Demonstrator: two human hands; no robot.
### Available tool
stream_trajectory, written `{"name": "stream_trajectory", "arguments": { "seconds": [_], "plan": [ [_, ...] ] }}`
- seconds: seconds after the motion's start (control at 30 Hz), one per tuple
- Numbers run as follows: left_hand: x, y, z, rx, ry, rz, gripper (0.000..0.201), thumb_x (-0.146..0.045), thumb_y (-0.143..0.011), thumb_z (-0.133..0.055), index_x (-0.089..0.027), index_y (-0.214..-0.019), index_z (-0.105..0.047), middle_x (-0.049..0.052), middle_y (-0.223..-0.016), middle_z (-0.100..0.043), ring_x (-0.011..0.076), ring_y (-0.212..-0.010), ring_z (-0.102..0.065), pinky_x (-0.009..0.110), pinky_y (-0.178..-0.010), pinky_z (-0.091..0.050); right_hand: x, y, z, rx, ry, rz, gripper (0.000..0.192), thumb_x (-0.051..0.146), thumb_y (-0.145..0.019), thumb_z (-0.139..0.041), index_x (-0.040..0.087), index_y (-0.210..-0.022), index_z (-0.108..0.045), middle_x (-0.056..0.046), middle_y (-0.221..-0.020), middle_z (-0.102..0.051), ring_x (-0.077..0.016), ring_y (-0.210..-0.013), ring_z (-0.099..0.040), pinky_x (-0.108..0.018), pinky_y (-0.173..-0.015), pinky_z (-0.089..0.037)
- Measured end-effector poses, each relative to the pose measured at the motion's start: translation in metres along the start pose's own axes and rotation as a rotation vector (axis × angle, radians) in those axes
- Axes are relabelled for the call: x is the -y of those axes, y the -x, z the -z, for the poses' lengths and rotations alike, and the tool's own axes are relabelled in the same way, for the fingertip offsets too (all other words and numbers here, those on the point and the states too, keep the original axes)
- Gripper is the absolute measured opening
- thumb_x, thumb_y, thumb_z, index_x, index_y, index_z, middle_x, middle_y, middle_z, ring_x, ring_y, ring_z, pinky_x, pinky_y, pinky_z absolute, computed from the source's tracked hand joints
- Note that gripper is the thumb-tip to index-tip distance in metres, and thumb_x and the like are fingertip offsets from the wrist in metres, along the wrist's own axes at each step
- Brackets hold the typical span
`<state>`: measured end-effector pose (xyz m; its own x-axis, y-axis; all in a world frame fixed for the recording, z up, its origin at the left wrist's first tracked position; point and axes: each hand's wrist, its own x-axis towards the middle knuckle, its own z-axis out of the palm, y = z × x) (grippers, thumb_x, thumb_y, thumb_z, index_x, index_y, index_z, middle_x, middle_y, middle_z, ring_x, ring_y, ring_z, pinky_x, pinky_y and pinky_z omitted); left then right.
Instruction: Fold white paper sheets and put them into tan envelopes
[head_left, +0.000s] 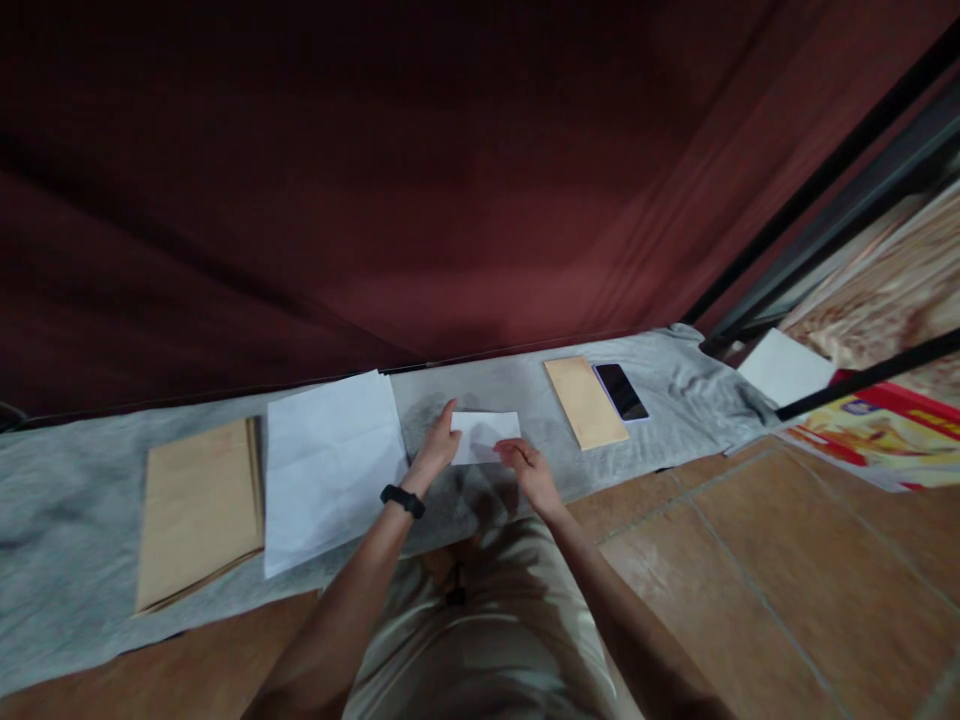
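In the head view, a small white rectangle of paper [474,428], perhaps folded, is in front of me over the grey cloth. My left hand [441,438] grips its left edge, thumb pointing up and away from me; the other fingers are largely hidden. At the lower right corner, my right hand [529,472] has its fingers curled and pinched on the paper. A stack of large white sheets [334,465] lies to the left of my left hand. To the right of my right hand is a narrow tan envelope [586,402].
Large brown envelopes [199,510] lie at the far left of the cloth-covered bench [60,540]. A dark-screened phone [622,391] sits beside the tan envelope. A dark red curtain [450,200] hangs behind. At right are a black metal frame [825,190] and a red-yellow package [892,425].
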<state>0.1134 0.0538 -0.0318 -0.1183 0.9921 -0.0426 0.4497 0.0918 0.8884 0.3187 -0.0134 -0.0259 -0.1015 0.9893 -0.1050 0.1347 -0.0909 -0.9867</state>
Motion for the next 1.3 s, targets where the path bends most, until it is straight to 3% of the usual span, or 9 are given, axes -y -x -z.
{"name": "stream_trajectory", "arguments": {
  "seconds": [0.17,0.33,0.47,0.6,0.73,1.07,1.3],
  "plan": [
    [-0.002,0.001,-0.006,0.041,-0.205,0.007,0.069,-0.008,-0.079,-0.056,-0.016,-0.147,-0.049,0.014,-0.116,-0.073,0.0287,-0.114,-0.068,0.044,-0.106,-0.048,-0.01,-0.023,-0.009,-0.053,0.696,0.369,0.046,0.031,-0.104,-0.039,0.019,-0.143,-0.059,-0.012,-0.15,-0.057,-0.0231,-0.141,-0.05,-0.044,-0.12,-0.039],
    [-0.009,0.023,-0.012,-0.021,-0.406,-0.026,0.065,-0.008,-0.088,-0.048,-0.012,-0.153,-0.04,0.021,-0.135,-0.063,0.0301,-0.121,-0.064,0.044,-0.107,-0.048,-0.022,-0.026,-0.019,0.0,1.02,0.405,0.051,0.037,-0.106,-0.041,0.018,-0.153,-0.048,-0.011,-0.16,-0.044,-0.0275,-0.151,-0.036,-0.049,-0.125,-0.027],
    [-0.021,0.039,-0.025,-0.107,-0.563,-0.103,0.057,-0.013,-0.096,-0.037,-0.012,-0.153,-0.042,0.022,-0.15,-0.051,0.0327,-0.138,-0.051,0.049,-0.115,-0.04,-0.024,-0.026,-0.018,0.029,1.072,0.414,0.053,0.037,-0.107,-0.038,0.016,-0.155,-0.044,-0.011,-0.163,-0.039,-0.0278,-0.152,-0.034,-0.049,-0.126,-0.023],
    [-0.025,0.045,-0.05,0.042,-0.543,-0.296,0.051,-0.026,-0.102,-0.036,-0.012,-0.15,-0.047,0.017,-0.159,-0.045,0.0293,-0.15,-0.036,0.049,-0.124,-0.027,-0.025,-0.027,-0.016,0.066,1.11,0.425,0.056,0.024,-0.103,-0.04,0.015,-0.158,-0.039,-0.012,-0.164,-0.037,-0.0277,-0.153,-0.032,-0.048,-0.126,-0.021],
    [-0.018,0.05,-0.066,0.065,-0.55,-0.319,0.059,-0.038,-0.104,-0.037,-0.011,-0.156,-0.039,0.016,-0.163,-0.038,0.0282,-0.155,-0.027,0.049,-0.128,-0.019,-0.027,-0.027,-0.016,0.081,1.137,0.426,0.066,0.02,-0.098,-0.043,0.015,-0.162,-0.027,-0.012,-0.165,-0.034,-0.0281,-0.154,-0.03,-0.048,-0.127,-0.02],
    [-0.002,0.059,-0.05,0.043,-0.68,-0.343,0.06,-0.033,-0.104,-0.034,-0.007,-0.158,-0.034,0.016,-0.167,-0.028,0.0266,-0.157,-0.019,0.048,-0.128,-0.016,-0.033,-0.032,-0.002,-0.003,1.085,0.415,0.055,0.027,-0.104,-0.036,0.014,-0.157,-0.039,-0.013,-0.162,-0.041,-0.0262,-0.153,-0.033,-0.049,-0.126,-0.02],
    [0.005,0.067,-0.043,-0.029,-0.739,-0.274,0.062,-0.03,-0.102,-0.035,-0.004,-0.158,-0.032,0.019,-0.166,-0.03,0.0285,-0.157,-0.019,0.05,-0.128,-0.017,-0.039,-0.031,0.019,-0.08,1.096,0.391,0.053,0.031,-0.107,-0.031,0.013,-0.156,-0.041,-0.013,-0.161,-0.042,-0.0277,-0.151,-0.037,-0.051,-0.125,-0.023]
  ]
}}
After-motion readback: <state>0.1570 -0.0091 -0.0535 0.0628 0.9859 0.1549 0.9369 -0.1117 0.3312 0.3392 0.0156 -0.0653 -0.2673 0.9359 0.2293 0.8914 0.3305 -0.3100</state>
